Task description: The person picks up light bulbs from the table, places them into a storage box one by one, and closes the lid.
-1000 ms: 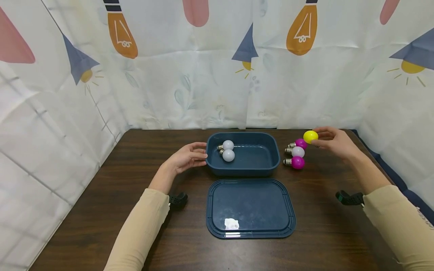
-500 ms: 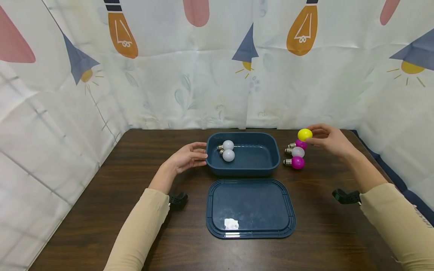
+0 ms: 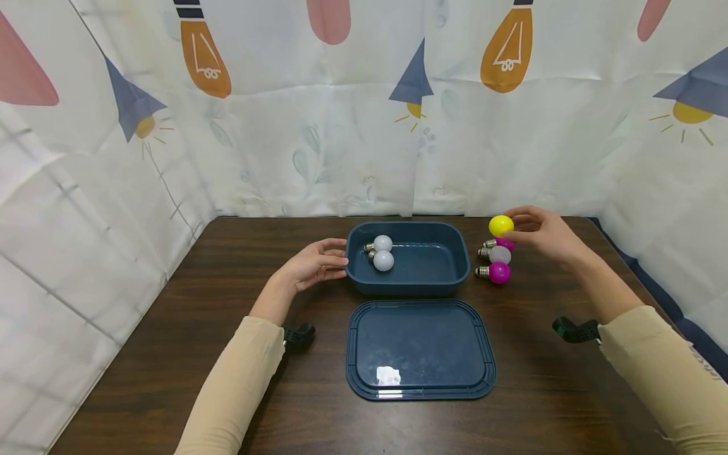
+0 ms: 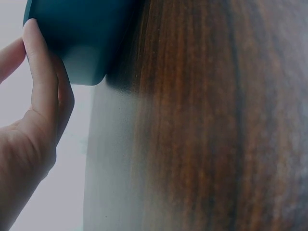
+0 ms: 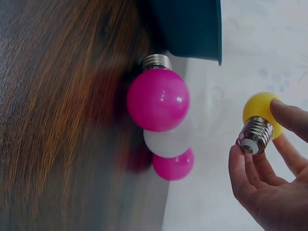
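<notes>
My right hand (image 3: pixel 543 234) pinches a yellow light bulb (image 3: pixel 501 226) above the table. In the right wrist view the bulb's metal screw base (image 5: pixel 255 135) faces the camera, with thumb and fingers about it. Below the hand lie a near magenta bulb (image 3: pixel 500 273), a white bulb (image 3: pixel 500 254) and a far magenta bulb (image 3: pixel 503 243), partly hidden. My left hand (image 3: pixel 313 264) touches the left wall of the blue box (image 3: pixel 407 289) with relaxed fingers. Inside the box, at its left, two white bulbs, one farther back (image 3: pixel 383 243) and one nearer (image 3: pixel 383 261), lie side by side.
A flat blue lid (image 3: pixel 421 351) lies on the dark wooden table (image 3: pixel 227 354) in front of the box. A white printed curtain (image 3: pixel 352 151) hangs behind the table and along both sides. Dark blue fabric (image 3: pixel 660 291) runs along the table's right edge.
My right hand has moved left with the yellow bulb, past the far magenta bulb towards the box. The left hand, the box and the other bulbs have stayed put.
</notes>
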Demonstrator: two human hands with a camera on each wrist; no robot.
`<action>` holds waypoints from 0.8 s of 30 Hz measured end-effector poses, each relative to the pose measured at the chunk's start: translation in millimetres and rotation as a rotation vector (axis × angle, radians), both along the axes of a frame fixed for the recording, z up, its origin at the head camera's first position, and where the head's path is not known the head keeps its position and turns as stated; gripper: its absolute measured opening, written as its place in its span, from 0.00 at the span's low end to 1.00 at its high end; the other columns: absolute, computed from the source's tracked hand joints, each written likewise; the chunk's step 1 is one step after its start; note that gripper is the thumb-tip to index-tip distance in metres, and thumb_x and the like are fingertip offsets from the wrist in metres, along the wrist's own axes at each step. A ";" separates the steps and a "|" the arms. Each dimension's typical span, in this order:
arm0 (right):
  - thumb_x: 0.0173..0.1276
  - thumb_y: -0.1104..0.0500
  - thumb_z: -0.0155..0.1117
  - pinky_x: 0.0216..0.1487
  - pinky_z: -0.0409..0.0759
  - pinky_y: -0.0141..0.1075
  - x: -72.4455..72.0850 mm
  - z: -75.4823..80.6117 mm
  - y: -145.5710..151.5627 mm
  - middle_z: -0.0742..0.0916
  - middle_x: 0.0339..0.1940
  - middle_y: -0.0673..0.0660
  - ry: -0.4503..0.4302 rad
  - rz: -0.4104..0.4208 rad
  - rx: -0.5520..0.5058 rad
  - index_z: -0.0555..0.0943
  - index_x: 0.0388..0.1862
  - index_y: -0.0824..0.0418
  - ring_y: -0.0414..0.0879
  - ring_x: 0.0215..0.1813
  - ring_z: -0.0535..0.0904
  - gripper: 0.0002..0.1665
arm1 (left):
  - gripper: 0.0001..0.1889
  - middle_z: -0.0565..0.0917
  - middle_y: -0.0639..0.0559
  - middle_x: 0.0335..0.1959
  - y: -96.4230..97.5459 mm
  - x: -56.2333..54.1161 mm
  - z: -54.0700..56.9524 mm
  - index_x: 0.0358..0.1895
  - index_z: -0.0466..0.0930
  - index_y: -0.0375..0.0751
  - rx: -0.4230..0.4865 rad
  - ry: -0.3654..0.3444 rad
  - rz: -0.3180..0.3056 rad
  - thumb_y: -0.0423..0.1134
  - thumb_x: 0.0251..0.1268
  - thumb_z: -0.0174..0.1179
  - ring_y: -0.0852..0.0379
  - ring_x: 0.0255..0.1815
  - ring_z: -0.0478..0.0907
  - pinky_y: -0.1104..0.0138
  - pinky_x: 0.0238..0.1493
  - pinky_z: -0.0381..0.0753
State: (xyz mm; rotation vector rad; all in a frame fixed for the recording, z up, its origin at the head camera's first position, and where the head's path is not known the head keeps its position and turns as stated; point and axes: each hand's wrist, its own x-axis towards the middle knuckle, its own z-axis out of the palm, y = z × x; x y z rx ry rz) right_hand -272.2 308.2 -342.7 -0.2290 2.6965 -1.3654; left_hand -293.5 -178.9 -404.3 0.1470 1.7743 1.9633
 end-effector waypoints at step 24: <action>0.75 0.49 0.67 0.56 0.81 0.47 -0.5 5.8 -28.6 0.75 0.67 0.67 0.019 0.093 -0.026 0.69 0.74 0.63 0.63 0.66 0.73 0.36 | 0.31 0.76 0.38 0.54 -0.5 1.4 2.0 0.78 0.57 0.33 0.002 -0.005 -0.011 0.23 0.75 0.56 0.55 0.40 0.85 0.61 0.51 0.87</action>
